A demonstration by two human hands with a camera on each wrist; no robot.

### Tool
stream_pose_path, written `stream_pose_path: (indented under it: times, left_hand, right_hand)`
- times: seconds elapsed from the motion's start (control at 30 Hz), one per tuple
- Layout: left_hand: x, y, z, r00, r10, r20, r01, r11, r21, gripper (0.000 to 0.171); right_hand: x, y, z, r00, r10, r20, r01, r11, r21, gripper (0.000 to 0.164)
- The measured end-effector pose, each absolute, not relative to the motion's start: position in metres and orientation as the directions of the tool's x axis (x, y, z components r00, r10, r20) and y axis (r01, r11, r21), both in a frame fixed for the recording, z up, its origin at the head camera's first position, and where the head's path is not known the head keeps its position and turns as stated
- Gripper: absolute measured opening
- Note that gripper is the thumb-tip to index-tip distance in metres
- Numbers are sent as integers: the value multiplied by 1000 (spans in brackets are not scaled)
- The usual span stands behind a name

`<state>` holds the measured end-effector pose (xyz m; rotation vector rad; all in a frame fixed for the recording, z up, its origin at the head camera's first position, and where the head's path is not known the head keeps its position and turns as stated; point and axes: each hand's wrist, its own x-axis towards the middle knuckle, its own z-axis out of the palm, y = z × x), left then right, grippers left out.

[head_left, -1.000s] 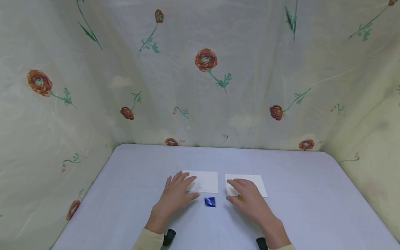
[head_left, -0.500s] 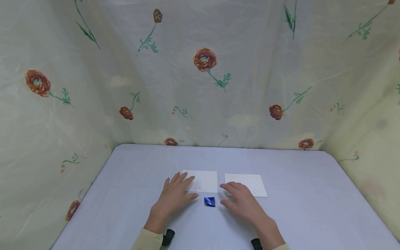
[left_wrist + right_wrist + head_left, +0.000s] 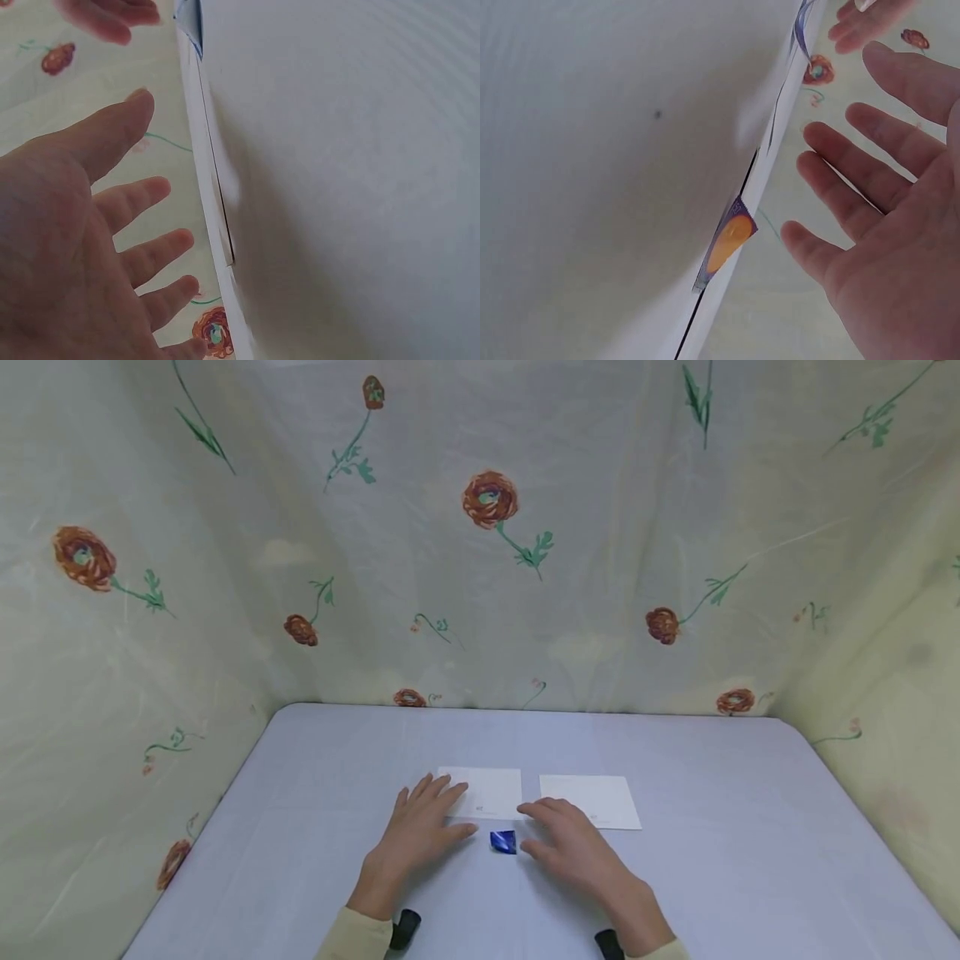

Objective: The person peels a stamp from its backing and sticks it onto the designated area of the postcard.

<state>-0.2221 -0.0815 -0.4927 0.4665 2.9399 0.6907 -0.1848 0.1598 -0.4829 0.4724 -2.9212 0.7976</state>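
Two white cards lie side by side on the table, the left card (image 3: pixel 483 793) and the right card (image 3: pixel 600 797). Just in front of the gap between them is a small shiny blue piece (image 3: pixel 503 842), perhaps foil. My left hand (image 3: pixel 420 827) hovers with spread fingers over the left card's near left corner. My right hand (image 3: pixel 573 843) has its fingers extended, thumb tip close to the blue piece. A small purple and orange piece with a serrated edge (image 3: pixel 729 240) shows in the right wrist view; my right hand hides it from the head view. Neither hand holds anything.
The table (image 3: pixel 750 827) has a pale cover and rounded far corners. Flower-printed curtains (image 3: pixel 585 568) hang behind it and along both sides. A black strap part (image 3: pixel 406 930) sits at my left wrist, another strap part (image 3: pixel 609 943) at the right.
My right hand has moved left, from over the right card toward the blue piece. An orange bit seen beneath it earlier is now covered in the head view. My left hand stays put.
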Motion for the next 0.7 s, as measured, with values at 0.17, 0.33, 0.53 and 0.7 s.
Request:
stream_pose_path:
  times: [0.17,0.33,0.53,0.7]
  left_hand:
    - [-220,-80,-491,-945,327,-13,285,843,456,63]
    - [-218,-79,-491,-947,318,-45,265,852,450,64]
    - [-216,-80,-490,-948,309,-80,243,860,449,64]
    - [-216,-81,-491,-947,307,-96,232,860,454,65]
  right_hand:
    - [-184,157,-482,-948,-298,110,-310,791,-527,42]
    - [-185,154,-483,-947,-315,60,-295,784,-547,44]
    - [-186,154,-484,-949,-314,20,-272,784,-558,45]
    - [-187,152,-486,-938,-344,37,-303,767,-565,46]
